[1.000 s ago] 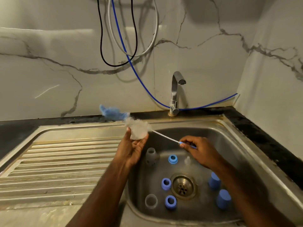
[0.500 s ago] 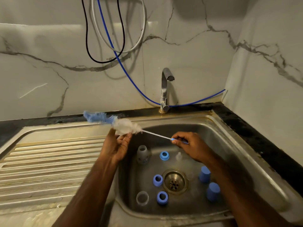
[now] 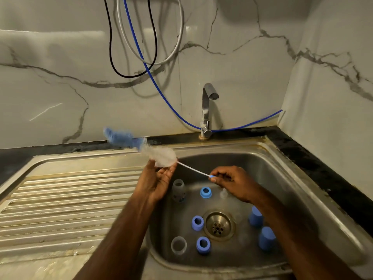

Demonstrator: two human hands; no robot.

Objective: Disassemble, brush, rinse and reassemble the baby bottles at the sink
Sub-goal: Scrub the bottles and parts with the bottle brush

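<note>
My left hand (image 3: 158,180) holds a small translucent bottle part (image 3: 164,163) over the sink's left rim. A bottle brush (image 3: 161,154) with white bristles and a blurred blue tip (image 3: 121,136) passes through that part. My right hand (image 3: 232,181) pinches the blue end of the brush's thin wire handle (image 3: 193,169). In the sink basin (image 3: 282,178) stand two clear bottles (image 3: 178,190) (image 3: 178,245), three blue collar rings (image 3: 205,192) (image 3: 197,222) (image 3: 203,244), two blue caps (image 3: 256,217) (image 3: 266,238) and a clear nipple (image 3: 223,193).
The drain (image 3: 219,225) lies in the middle of the basin. A chrome faucet (image 3: 207,110) stands behind it, with no water running. A ribbed steel drainboard (image 3: 60,199) stretches to the left. Black, white and blue hoses (image 3: 141,57) hang on the marble wall.
Both hands keep their hold. The brush has shifted a little along its length through the held part, and its blue tip is blurred. The view has drifted slightly.
</note>
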